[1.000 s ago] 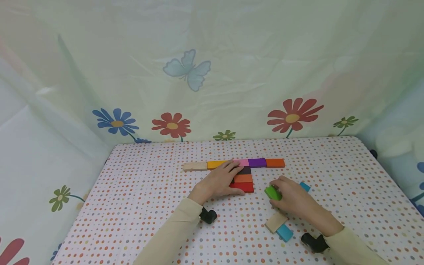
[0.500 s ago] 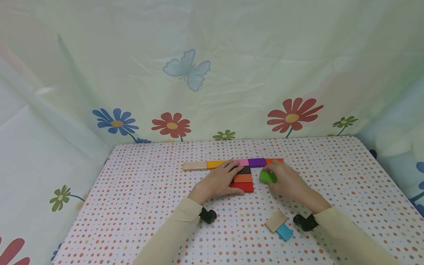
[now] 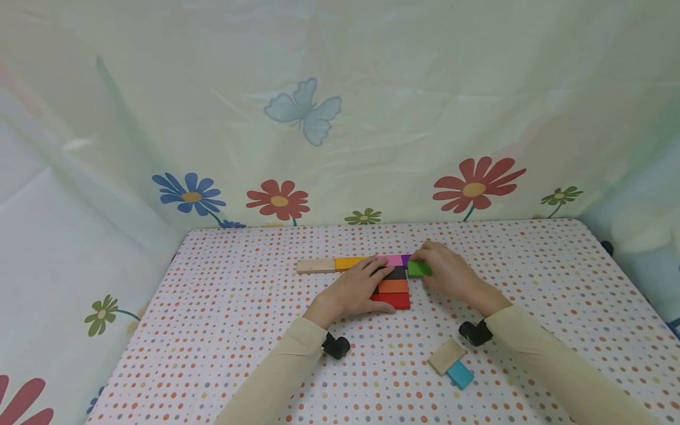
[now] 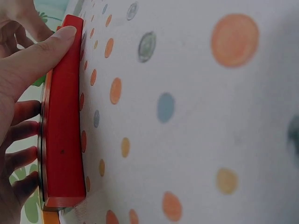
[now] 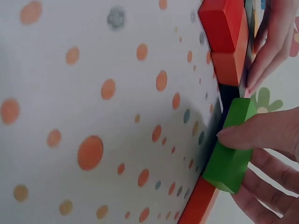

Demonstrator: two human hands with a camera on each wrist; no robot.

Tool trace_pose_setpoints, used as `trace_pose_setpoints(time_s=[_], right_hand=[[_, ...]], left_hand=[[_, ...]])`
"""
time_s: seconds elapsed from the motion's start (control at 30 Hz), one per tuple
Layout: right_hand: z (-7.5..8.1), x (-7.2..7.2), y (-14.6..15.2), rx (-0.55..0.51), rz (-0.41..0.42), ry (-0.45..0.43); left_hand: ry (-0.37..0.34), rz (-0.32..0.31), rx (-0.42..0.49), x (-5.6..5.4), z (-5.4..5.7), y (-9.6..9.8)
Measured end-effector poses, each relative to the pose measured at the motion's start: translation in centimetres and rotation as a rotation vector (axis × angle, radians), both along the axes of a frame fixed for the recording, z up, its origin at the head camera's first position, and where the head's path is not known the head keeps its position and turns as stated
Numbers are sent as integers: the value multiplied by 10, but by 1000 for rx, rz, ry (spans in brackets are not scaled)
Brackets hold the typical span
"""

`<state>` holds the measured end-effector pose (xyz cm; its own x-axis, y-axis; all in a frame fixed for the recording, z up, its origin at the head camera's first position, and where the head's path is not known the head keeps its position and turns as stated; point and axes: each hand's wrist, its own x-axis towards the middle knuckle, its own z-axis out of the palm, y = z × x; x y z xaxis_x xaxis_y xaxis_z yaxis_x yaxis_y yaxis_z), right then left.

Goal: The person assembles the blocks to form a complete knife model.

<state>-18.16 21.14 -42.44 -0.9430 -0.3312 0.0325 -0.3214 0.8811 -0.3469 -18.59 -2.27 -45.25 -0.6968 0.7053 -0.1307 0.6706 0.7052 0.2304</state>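
Observation:
My right hand (image 3: 451, 273) pinches a green block (image 3: 419, 269) between thumb and fingers. It sits against the right end of a black block (image 3: 395, 273), just below the purple block (image 3: 406, 260). In the right wrist view, the thumb lies across the green block (image 5: 229, 156). My left hand (image 3: 352, 288) rests spread over stacked rows of blocks, its fingers reaching the pink block (image 3: 393, 260). Its thumb touches the near side of the red block (image 4: 65, 121). Below the black block lie an orange block (image 3: 393, 286) and the red one; their left parts are hidden.
A plain wood block (image 3: 316, 266) and a yellow block (image 3: 349, 264) continue the back row leftward. An orange block (image 5: 200, 199) ends it at right, hidden by my hand in the head view. Nearer me lie another wood block (image 3: 447, 356) and a blue block (image 3: 460, 375).
My right hand has carried the green block up and left to the black block. A blue block seen beside that hand earlier is out of sight. My left hand has stayed in place.

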Motion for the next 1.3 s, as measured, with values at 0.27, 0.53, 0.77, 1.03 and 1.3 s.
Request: trace_pose_setpoints(time_s=[0.27,0.53,0.77,1.03,1.3], right_hand=[[-1,3,-4,32,62,46],[-5,5,-3,41,64,37],[-6,5,-2,51,66,43],[-3,4,-4,44,76,17],[3,12,2,-16,139,26]], left_hand=[[-3,-3,-1,0,1,0],[12,-8,-11,1,0,1],[13,-4,-10,0,0,1],[2,1,-2,0,0,1],[-7,-2,-10,0,0,1]])
